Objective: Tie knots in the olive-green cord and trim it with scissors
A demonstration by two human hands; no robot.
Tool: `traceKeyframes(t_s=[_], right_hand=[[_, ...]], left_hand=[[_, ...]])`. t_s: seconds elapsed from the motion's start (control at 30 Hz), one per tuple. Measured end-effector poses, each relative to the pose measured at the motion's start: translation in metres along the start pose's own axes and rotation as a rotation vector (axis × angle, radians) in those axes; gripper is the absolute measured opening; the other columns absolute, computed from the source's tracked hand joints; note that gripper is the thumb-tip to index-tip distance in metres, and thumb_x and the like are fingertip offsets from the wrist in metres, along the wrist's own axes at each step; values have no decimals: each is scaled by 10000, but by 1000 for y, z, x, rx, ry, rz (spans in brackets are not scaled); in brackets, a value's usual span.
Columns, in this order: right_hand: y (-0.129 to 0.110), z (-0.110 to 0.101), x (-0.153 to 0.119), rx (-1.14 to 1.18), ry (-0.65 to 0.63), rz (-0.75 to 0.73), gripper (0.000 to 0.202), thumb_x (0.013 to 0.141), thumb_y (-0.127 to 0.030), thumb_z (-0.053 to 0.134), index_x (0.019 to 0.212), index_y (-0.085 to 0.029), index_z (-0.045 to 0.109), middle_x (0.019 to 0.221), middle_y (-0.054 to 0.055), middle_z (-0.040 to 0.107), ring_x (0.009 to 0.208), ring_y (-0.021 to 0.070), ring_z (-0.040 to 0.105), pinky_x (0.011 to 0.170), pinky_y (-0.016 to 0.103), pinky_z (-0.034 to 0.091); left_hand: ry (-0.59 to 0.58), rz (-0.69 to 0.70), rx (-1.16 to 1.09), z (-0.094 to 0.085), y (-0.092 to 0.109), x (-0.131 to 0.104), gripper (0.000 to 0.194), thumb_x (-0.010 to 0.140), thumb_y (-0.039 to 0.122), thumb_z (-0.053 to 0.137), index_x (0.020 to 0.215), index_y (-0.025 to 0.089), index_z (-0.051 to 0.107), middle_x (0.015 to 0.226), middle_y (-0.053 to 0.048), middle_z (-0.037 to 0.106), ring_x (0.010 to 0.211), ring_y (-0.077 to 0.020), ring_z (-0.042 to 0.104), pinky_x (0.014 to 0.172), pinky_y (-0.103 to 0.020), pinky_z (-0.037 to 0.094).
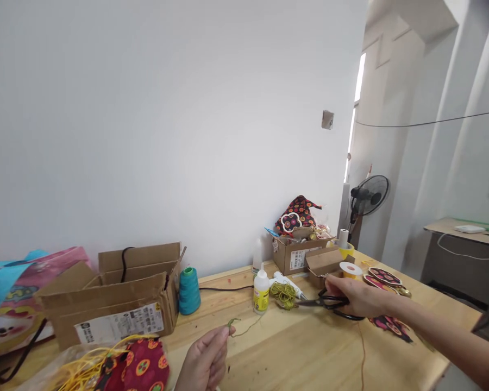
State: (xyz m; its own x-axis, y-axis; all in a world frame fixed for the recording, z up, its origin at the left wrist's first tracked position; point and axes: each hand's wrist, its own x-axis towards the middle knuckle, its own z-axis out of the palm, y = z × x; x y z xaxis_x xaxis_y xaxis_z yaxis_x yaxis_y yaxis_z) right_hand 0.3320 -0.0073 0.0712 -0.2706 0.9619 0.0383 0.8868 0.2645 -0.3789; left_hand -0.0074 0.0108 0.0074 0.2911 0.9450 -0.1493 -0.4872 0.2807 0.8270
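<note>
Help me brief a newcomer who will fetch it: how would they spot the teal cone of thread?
Find the wooden table against the white wall. On its left part sits a large open cardboard box, and the cone of thread stands just to the right of it. Its solid teal sets it apart from the white bottle with a yellow label farther right.

Glue bottle (261, 294) between both hands (207, 355).

Craft workroom | wooden worktable (293, 347) | thread cone (189, 291) | glue bottle (261, 294)
</note>
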Motion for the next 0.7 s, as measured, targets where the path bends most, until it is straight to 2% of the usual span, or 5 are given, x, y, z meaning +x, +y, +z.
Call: traceKeyframes(t_s=[0.17, 0.27, 0.37, 0.47, 0.7], right_hand=[[-9, 11, -12, 267, -18, 7, 390, 734, -386, 503, 1052, -179, 413, 670, -38, 385, 587, 114, 401, 515, 218, 340], [-27, 31, -8, 643, -68, 51, 503, 777, -461, 439, 1192, -189, 361, 677, -31, 394, 584, 119, 431, 515, 230, 357], [-49, 52, 6, 897, -44, 63, 509, 701, -443, 571, 1124, -184, 454, 675, -38, 404, 602, 117, 432, 563, 236, 364], [-68, 68, 22, 978, -23, -61, 453, 646, -420, 647, 1002, -175, 513, 713, -28, 433, 638, 111, 415, 581, 217, 349], [-85, 64, 28, 1018, -276, -255, 488, 632, -565, 604, 922, -195, 471, 731, -35, 387, 620, 95, 335, 514, 175, 296]], left_hand=[[91, 72, 56, 1, 0, -1, 403, 428, 459, 780, 641, 130, 685, 435, 121, 193, 399, -16, 106, 344, -107, 115], [106, 104, 82, -1, -2, -1, 409, 443, 464, 771, 675, 137, 692, 451, 113, 200, 407, -21, 122, 356, -107, 133], [147, 118, 120, -2, -3, 0, 431, 426, 482, 769, 684, 144, 698, 457, 108, 200, 402, -17, 136, 358, -105, 139], [196, 131, 158, -1, -3, 1, 461, 398, 512, 761, 665, 141, 703, 447, 112, 177, 388, -11, 118, 347, -109, 115], [251, 163, 223, 0, -3, 4, 503, 402, 563, 730, 645, 123, 700, 421, 116, 164, 377, -15, 100, 349, -131, 82]])
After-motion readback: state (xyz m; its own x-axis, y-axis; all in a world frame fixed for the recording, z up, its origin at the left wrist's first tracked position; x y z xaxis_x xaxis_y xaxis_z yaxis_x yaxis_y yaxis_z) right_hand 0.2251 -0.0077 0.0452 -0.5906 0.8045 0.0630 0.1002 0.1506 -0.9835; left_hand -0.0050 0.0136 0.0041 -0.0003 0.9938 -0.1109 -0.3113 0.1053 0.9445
